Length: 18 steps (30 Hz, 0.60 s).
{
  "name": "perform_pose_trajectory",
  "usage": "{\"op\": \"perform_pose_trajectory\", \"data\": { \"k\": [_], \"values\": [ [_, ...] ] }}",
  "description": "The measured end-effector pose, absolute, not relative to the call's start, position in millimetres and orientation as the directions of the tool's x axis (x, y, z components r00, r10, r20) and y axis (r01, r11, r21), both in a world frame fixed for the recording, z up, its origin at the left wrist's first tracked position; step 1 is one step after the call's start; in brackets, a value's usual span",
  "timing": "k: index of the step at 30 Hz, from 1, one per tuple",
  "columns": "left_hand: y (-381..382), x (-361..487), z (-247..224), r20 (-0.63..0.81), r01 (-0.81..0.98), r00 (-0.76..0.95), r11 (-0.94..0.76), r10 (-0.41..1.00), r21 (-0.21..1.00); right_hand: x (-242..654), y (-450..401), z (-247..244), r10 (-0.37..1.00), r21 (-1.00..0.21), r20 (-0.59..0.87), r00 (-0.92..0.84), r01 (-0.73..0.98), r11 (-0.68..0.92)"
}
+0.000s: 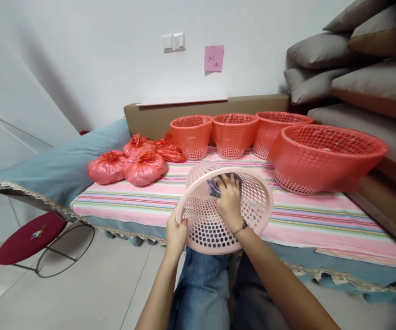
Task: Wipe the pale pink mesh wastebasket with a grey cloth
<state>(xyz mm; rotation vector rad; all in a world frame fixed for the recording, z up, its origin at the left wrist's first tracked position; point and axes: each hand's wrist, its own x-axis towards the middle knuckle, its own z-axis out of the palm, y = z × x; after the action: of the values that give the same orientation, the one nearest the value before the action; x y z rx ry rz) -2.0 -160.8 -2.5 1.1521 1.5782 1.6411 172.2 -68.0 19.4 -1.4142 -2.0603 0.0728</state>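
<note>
A pale pink perforated plastic basket (pixel 206 245) is tilted on its side over my knees, its mouth toward me. My left hand (pixel 177 231) grips its rim at the left, with the thumb inside. Inside the basket, my right hand (pixel 230 201) presses a dark purple-grey cloth (pixel 214 187) against the inner wall near the bottom. Part of the cloth is hidden under the fingers. A dark band circles my right wrist.
Several baskets wrapped in red plastic, such as the large one (pixel 324 156), stand behind and to the right. Tied red plastic bags (pixel 145 167) lie at left on a striped cloth (pixel 143 206). Stacked cushions (pixel 376 82) rise at right; a dark red stool (pixel 29 238) stands at lower left.
</note>
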Motion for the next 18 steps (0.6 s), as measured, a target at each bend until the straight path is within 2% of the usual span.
{"op": "perform_pose_trajectory", "data": {
  "k": [2,6,9,13,18],
  "values": [
    [-162.7,0.8,-1.0,0.19,0.155,-0.46,-0.133,0.867,0.979,145.2,-45.2,-0.2,0.886,-0.348,0.416,-0.208,0.863,0.366],
    [-163.6,6.3,0.1,0.195,0.16,-0.464,-0.135,0.864,0.978,105.9,-16.6,-49.9,0.95,-0.354,0.152,-0.271,0.883,0.309],
    [-163.0,2.9,0.4,0.181,0.151,-0.46,-0.124,0.869,0.981,97.4,-11.8,-72.6,0.949,-0.363,0.077,-0.306,0.878,0.312],
    [-163.5,-4.2,-3.5,0.179,0.183,-0.455,-0.105,0.872,0.977,102.8,-10.9,-73.2,0.924,-0.352,0.023,-0.381,0.862,0.364],
    [-162.5,-3.1,-10.8,0.196,0.211,-0.454,-0.108,0.869,0.971,113.6,-10.4,-49.3,0.886,-0.361,0.008,-0.463,0.825,0.435]
  ]
}}
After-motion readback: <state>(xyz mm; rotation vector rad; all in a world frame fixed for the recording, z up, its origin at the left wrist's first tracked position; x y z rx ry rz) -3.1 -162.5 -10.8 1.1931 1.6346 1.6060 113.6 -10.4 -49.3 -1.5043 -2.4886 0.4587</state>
